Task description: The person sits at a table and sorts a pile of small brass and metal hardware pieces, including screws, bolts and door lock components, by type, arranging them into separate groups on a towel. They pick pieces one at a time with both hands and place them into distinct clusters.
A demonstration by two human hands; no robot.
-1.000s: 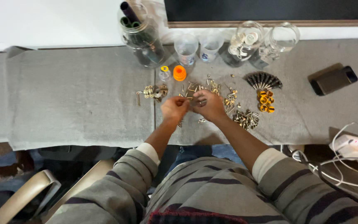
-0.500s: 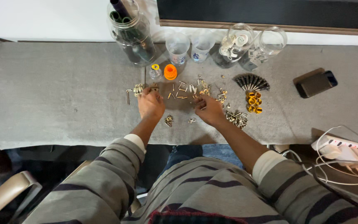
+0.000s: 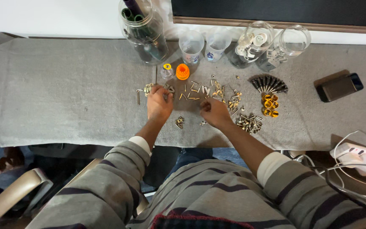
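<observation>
The left hand, fingers curled, touches the brass fittings at its eleven o'clock, while the right hand pinches among loose screws on the grey-clothed bench, so sorting would best go piece by piece, toward the jars at twelve o'clock.

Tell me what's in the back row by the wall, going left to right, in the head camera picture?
Big jar of dark tubes → two small clear cups → two tipped glass jars → dark phone.
</observation>
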